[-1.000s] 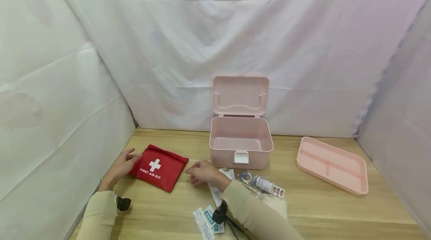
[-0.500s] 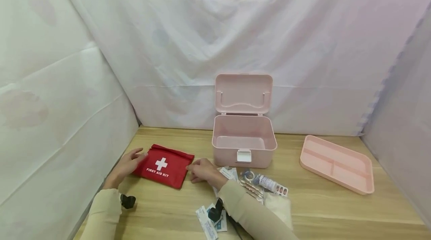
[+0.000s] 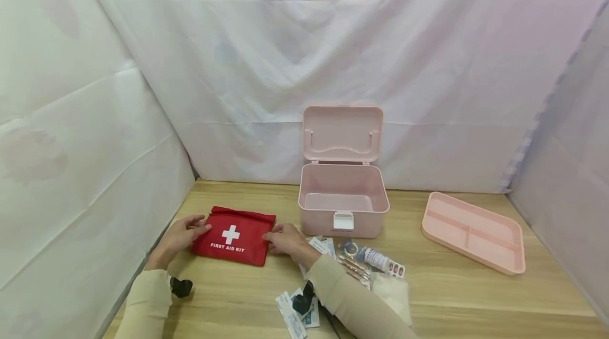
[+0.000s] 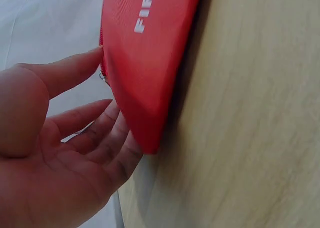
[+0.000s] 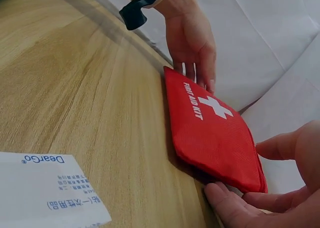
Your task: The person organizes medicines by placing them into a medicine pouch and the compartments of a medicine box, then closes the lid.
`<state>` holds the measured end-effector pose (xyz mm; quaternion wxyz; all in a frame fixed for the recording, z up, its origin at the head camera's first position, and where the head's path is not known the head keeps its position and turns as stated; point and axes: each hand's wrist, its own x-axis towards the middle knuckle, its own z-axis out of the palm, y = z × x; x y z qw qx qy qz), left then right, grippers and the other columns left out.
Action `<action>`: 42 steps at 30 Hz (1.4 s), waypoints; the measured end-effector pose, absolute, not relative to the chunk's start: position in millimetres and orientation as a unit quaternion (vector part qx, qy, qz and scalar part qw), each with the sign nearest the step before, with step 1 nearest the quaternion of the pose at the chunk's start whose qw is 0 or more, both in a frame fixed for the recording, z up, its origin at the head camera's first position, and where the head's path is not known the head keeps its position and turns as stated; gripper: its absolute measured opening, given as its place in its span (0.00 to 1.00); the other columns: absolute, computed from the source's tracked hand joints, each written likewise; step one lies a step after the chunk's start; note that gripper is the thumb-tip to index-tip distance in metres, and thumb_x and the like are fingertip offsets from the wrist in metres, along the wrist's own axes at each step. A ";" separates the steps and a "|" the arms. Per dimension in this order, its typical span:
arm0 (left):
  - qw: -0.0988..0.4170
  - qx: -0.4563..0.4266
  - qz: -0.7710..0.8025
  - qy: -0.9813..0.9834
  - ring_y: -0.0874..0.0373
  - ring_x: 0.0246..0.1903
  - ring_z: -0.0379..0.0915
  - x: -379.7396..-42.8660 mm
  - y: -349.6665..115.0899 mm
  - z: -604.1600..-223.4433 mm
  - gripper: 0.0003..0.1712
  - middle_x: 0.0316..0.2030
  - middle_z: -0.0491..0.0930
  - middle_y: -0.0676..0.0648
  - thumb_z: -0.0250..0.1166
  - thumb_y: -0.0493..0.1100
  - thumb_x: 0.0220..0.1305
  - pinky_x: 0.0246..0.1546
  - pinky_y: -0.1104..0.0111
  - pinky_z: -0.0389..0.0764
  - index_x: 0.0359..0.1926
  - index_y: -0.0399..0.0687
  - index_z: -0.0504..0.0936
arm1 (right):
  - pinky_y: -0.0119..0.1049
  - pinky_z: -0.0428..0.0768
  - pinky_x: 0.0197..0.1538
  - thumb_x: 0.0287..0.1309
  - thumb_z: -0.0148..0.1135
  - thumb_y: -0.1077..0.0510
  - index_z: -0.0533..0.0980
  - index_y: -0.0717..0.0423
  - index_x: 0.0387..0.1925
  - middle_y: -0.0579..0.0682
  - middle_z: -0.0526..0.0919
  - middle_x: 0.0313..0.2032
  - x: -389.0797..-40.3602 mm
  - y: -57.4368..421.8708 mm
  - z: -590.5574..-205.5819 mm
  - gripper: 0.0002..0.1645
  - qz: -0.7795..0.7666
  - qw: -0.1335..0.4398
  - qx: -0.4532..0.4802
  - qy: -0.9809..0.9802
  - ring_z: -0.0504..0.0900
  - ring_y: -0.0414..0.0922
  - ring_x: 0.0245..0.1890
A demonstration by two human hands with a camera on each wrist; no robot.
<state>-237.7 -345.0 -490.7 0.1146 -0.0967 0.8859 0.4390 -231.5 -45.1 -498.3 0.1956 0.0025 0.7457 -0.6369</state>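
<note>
A red first aid pouch (image 3: 230, 252) with a white cross lies on the wooden table, left of the pink box. My left hand (image 3: 178, 237) holds its left end; in the left wrist view the thumb is at the zipper edge of the pouch (image 4: 142, 62) and the fingers reach behind and under its corner. At the opposite end my right hand (image 3: 287, 242) grips the edge. From the right wrist, the thumb and fingers are on either side of the pouch (image 5: 212, 143), partly hidden behind it.
The pink box (image 3: 343, 228) stands with its lid raised. A pink divided tray (image 3: 492, 252) lies at the right. By my right forearm are cotton swabs (image 3: 354, 267), a small bottle (image 3: 376, 257), a white bundle (image 3: 392, 295) and paper packets (image 3: 291, 313). Fabric walls surround the table.
My right hand has come to the pouch's right edge and taken hold of it. The pouch has turned slightly, now lying straighter. The left hand stays at its left end.
</note>
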 end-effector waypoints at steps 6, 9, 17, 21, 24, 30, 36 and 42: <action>0.103 -0.086 0.464 0.876 0.48 0.47 0.75 -233.9 -343.6 -491.8 0.41 0.57 0.72 0.34 0.66 0.53 0.66 0.42 0.66 0.82 0.72 0.39 0.63 | 0.44 0.86 0.43 0.58 0.64 0.63 0.71 0.70 0.52 0.58 0.82 0.41 -233.6 -40.4 -498.0 0.22 -0.668 0.174 0.007 0.723 0.83 0.47 0.36; 0.103 -0.076 0.469 0.874 0.51 0.44 0.77 -230.9 -342.7 -492.0 0.43 0.56 0.73 0.34 0.67 0.54 0.64 0.42 0.65 0.82 0.73 0.40 0.63 | 0.45 0.86 0.42 0.57 0.64 0.66 0.70 0.68 0.52 0.59 0.82 0.41 -233.7 -37.1 -498.7 0.21 -0.674 0.167 0.001 0.719 0.82 0.47 0.35; 0.109 -0.056 0.502 0.856 0.52 0.43 0.79 -224.9 -338.8 -490.5 0.43 0.55 0.73 0.36 0.67 0.56 0.64 0.43 0.63 0.80 0.73 0.43 0.62 | 0.43 0.86 0.43 0.57 0.65 0.69 0.72 0.70 0.52 0.58 0.84 0.39 -236.9 -23.6 -500.9 0.21 -0.691 0.172 -0.026 0.702 0.83 0.45 0.35; 0.108 -0.050 0.510 0.852 0.52 0.47 0.78 -224.0 -336.2 -488.9 0.44 0.58 0.70 0.37 0.66 0.59 0.64 0.47 0.64 0.80 0.74 0.45 0.61 | 0.42 0.85 0.43 0.55 0.67 0.68 0.75 0.69 0.51 0.55 0.85 0.38 -238.8 -16.2 -499.7 0.21 -0.679 0.172 -0.034 0.713 0.83 0.43 0.32; 0.101 -0.044 0.520 0.847 0.51 0.49 0.79 -223.0 -334.4 -487.4 0.45 0.61 0.69 0.36 0.66 0.59 0.64 0.50 0.62 0.80 0.74 0.44 0.60 | 0.42 0.85 0.41 0.54 0.68 0.68 0.75 0.68 0.51 0.54 0.84 0.38 -238.1 -11.7 -498.9 0.21 -0.673 0.171 -0.036 0.718 0.83 0.43 0.31; 0.088 -0.032 0.541 0.836 0.51 0.48 0.81 -219.4 -332.1 -483.7 0.45 0.62 0.71 0.36 0.66 0.59 0.64 0.53 0.58 0.80 0.74 0.44 0.59 | 0.43 0.85 0.41 0.54 0.66 0.70 0.76 0.67 0.49 0.55 0.83 0.38 -236.1 -4.9 -499.3 0.19 -0.673 0.161 -0.057 0.719 0.83 0.43 0.31; 0.065 -0.021 0.553 0.831 0.54 0.43 0.83 -217.0 -329.9 -484.2 0.44 0.61 0.73 0.35 0.66 0.57 0.65 0.50 0.61 0.81 0.73 0.43 0.60 | 0.42 0.85 0.39 0.53 0.65 0.69 0.78 0.64 0.47 0.54 0.83 0.37 -234.6 2.9 -500.9 0.17 -0.653 0.148 -0.088 0.738 0.81 0.43 0.31; 0.058 0.000 0.554 0.831 0.55 0.43 0.83 -213.2 -329.2 -481.6 0.42 0.59 0.74 0.34 0.67 0.55 0.65 0.50 0.58 0.82 0.72 0.43 0.62 | 0.44 0.85 0.40 0.56 0.64 0.69 0.78 0.62 0.47 0.54 0.84 0.38 -232.7 8.1 -498.6 0.16 -0.641 0.142 -0.107 0.746 0.83 0.44 0.33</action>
